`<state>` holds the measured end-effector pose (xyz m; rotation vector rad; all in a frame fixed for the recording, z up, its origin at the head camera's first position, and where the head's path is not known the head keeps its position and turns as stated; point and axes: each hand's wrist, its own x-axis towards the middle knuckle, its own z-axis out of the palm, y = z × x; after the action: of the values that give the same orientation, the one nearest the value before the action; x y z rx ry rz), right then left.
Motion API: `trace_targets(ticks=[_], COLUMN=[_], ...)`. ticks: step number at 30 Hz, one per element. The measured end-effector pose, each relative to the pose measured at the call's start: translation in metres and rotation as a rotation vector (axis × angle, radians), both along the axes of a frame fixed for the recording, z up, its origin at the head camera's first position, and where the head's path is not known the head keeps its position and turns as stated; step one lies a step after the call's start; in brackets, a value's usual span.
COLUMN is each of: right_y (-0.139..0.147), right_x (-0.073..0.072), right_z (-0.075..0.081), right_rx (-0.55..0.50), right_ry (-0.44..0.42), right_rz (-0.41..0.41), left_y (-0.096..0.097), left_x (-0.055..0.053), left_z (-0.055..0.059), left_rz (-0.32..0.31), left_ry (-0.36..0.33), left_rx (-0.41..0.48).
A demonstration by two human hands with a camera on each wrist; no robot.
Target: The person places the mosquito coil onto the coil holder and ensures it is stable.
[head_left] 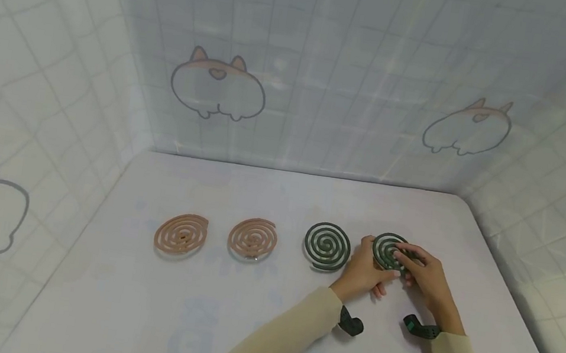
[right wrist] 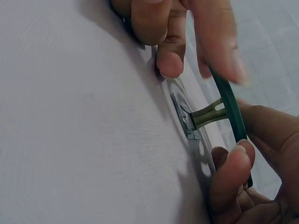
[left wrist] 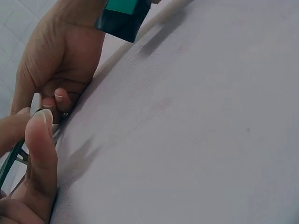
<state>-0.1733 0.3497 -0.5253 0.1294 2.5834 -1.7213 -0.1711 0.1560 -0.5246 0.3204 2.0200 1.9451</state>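
Observation:
In the head view my left hand [head_left: 360,273] grips the left edge of a green mosquito coil [head_left: 383,248], thumb near its lower side. My right hand [head_left: 426,278] is at the coil's right side, fingertips over its rings. The right wrist view shows this coil [right wrist: 233,112] edge-on, with a small metal stand [right wrist: 187,122] beneath it. There the left thumb [right wrist: 231,172] presses the coil's edge, and a blurred right-hand finger [right wrist: 219,42] meets its upper part. In the left wrist view the left thumb [left wrist: 41,140] lies beside the coil's dark edge.
Another green coil [head_left: 327,247] lies just left of my left hand. Two brown coils [head_left: 181,233] [head_left: 253,238] are farther left on the white table [head_left: 125,311]. Tiled-pattern walls [head_left: 323,116] rise at the back and both sides. Each wrist wears a dark strapped device [head_left: 421,328].

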Motion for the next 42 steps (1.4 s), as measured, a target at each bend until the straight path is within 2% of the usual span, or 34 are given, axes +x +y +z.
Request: trace_targets(ticks=[8, 17, 23, 31, 34, 38, 42], right_y=[0.001, 0.004, 0.005, 0.007, 0.008, 0.01, 0.012], right_x=[-0.001, 0.007, 0.008, 0.005, 0.005, 0.007, 0.009], right_z=[0.004, 0.003, 0.002, 0.001, 0.002, 0.005, 0.007], right_rx=[-0.05, -0.054, -0.034, -0.031, -0.04, -0.057, -0.066], right_ry=[0.014, -0.019, -0.007, 0.011, 0.01, 0.008, -0.003], right_rz=[0.027, 0.042, 0.049, 0.05, 0.05, 0.048, 0.038], left_y=[0.001, -0.002, -0.009, -0.01, -0.011, -0.013, -0.017], left_x=[-0.004, 0.001, 0.002, 0.001, 0.001, 0.001, 0.004], left_z=[0.001, -0.003, 0.001, 0.008, 0.012, 0.02, 0.032], left_rz=[0.029, 0.009, -0.014, 0.011, 0.01, -0.002, -0.036], left_ry=[0.008, 0.039, 0.063, 0.062, 0.053, 0.049, 0.072], left_rx=[-0.042, -0.077, -0.06, -0.105, -0.149, -0.251, -0.35])
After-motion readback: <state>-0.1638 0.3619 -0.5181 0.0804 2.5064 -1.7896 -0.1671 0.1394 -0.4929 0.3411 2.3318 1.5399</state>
